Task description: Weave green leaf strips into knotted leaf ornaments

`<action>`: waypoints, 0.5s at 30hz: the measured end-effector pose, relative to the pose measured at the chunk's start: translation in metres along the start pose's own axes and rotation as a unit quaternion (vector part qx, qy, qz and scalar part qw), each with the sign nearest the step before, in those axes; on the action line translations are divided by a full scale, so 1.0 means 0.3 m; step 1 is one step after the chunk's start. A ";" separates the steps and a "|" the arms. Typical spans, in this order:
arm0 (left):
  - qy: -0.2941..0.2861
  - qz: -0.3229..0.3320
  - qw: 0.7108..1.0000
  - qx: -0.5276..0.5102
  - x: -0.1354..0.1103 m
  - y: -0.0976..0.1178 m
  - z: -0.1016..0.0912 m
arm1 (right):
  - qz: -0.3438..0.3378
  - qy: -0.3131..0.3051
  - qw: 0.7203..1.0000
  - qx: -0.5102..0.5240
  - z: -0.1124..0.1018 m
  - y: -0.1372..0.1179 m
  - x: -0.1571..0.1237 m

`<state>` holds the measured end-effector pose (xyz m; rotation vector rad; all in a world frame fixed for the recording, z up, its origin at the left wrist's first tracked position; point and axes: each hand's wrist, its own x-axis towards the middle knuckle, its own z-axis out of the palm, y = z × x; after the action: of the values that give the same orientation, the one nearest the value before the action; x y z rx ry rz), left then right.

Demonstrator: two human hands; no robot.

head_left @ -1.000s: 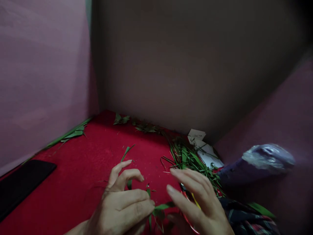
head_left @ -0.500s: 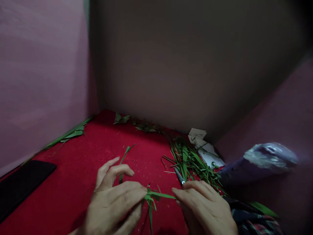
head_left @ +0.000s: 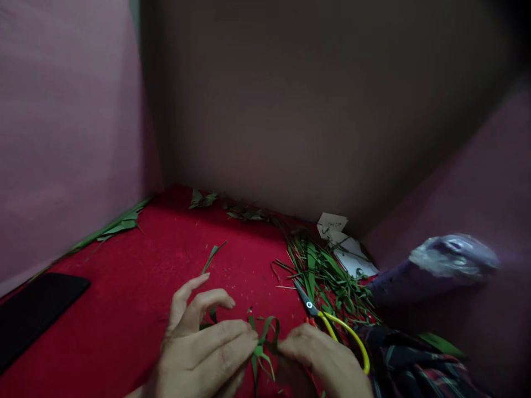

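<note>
At the bottom centre, my left hand (head_left: 207,354) pinches a small bundle of narrow green leaf strips (head_left: 259,351) between thumb and forefinger, its other fingers curled loosely above. My right hand (head_left: 326,362) is close by on the right, its fingertips closed on one strip that bends up in a loop between the hands. Thin split ends hang below the pinch. Scissors with yellow handles (head_left: 347,327) lie beyond my right hand, blades pointing away. Another leaf strip (head_left: 213,256) rises behind my left fingers; its lower part is hidden.
A heap of cut green leaves (head_left: 327,271) covers the right side of the red surface (head_left: 174,237). Behind it lie white paper pieces (head_left: 350,257). A purple object with clear plastic (head_left: 454,257) is at right, a flat black object (head_left: 41,309) at left. Walls close in the corner.
My right hand has moved down and slightly left, towards my left hand. The strip between them has gone from stretched straight to a raised loop. The scissors' handles have come into view.
</note>
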<state>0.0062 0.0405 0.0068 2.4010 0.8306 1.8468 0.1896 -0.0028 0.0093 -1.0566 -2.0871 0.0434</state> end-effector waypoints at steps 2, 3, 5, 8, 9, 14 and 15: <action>0.002 0.006 1.000 0.000 0.000 -0.001 0.005 | -0.029 0.076 0.997 0.011 0.033 0.007 -0.003; -0.002 0.006 1.000 -0.002 0.001 -0.002 0.006 | -0.033 0.087 0.996 0.016 0.046 0.011 -0.004; -0.015 0.007 1.000 -0.004 0.002 -0.002 0.005 | -0.045 0.094 0.994 0.032 0.060 0.016 -0.003; -0.006 0.017 1.000 -0.003 0.001 -0.003 0.004 | -0.040 0.076 0.993 0.076 0.057 0.016 0.001; -0.003 0.018 1.000 -0.001 0.001 -0.003 0.005 | -0.033 0.066 0.993 0.094 0.052 0.014 0.002; -0.012 0.008 1.000 0.001 0.007 -0.001 -0.002 | 0.091 0.038 0.978 0.183 0.016 -0.026 -0.002; -0.011 -0.001 1.000 -0.002 0.010 0.000 -0.006 | 0.153 0.027 0.962 0.225 0.008 -0.036 -0.002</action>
<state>0.0051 0.0411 0.0099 2.4120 0.8257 1.8158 0.1811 -0.0096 0.0111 -1.0645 -1.7308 0.6064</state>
